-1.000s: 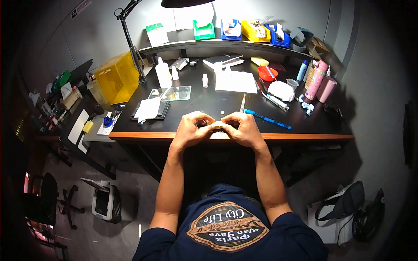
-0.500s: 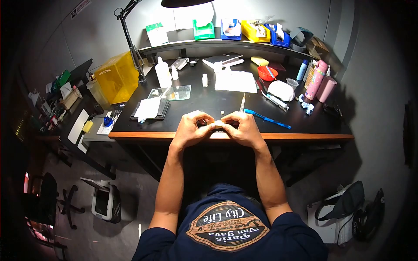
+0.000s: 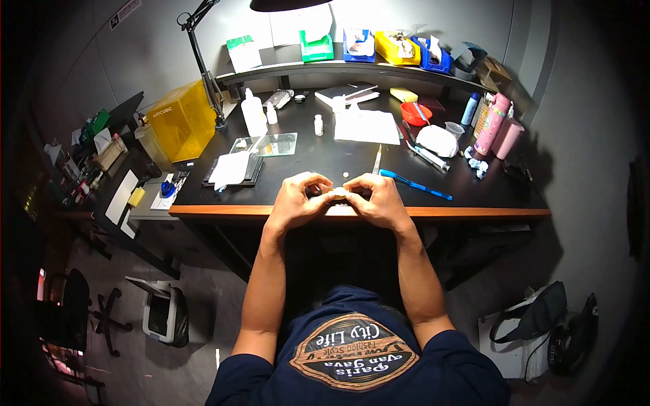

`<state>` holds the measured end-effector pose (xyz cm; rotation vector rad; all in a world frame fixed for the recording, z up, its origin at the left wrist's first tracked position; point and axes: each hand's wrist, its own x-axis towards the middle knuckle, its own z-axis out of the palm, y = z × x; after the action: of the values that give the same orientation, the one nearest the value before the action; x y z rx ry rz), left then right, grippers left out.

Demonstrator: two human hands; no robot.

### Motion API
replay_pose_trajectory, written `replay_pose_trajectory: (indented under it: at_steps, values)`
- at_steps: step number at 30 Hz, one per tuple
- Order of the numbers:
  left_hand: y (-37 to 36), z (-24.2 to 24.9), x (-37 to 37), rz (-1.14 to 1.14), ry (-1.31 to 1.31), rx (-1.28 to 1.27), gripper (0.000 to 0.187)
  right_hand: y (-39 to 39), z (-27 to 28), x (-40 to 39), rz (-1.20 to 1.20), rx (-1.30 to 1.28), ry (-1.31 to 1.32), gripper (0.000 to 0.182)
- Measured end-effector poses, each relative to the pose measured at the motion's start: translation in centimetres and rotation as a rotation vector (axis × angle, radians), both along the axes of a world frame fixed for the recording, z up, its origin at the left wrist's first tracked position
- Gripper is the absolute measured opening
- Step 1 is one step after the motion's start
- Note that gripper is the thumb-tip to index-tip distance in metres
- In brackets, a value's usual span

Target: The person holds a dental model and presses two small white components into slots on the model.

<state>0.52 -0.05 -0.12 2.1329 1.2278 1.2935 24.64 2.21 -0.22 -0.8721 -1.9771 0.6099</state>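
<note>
At the front edge of the black desk, my left hand and my right hand meet with bent fingers. Between the fingertips of both is a small pale, yellowish piece, mostly covered, its kind too small to make out. A tiny whitish bit lies on the desk just beyond it. Beside my right hand rest a slim tan-tipped tool and a blue pen-like tool.
White bottles, a glass plate and a white cloth are on the left. White sheets, a red bowl and a pink bottle are farther back and right. A desk lamp stands behind a yellow box.
</note>
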Motion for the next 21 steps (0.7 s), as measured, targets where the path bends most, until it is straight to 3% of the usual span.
replay_pose_trajectory:
  at_steps: [21]
  values:
    - [0.02, -0.05, -0.19, -0.003, 0.030, 0.012, 0.024, -0.10, 0.09, 0.02, 0.007, 0.007, 0.016, 0.025]
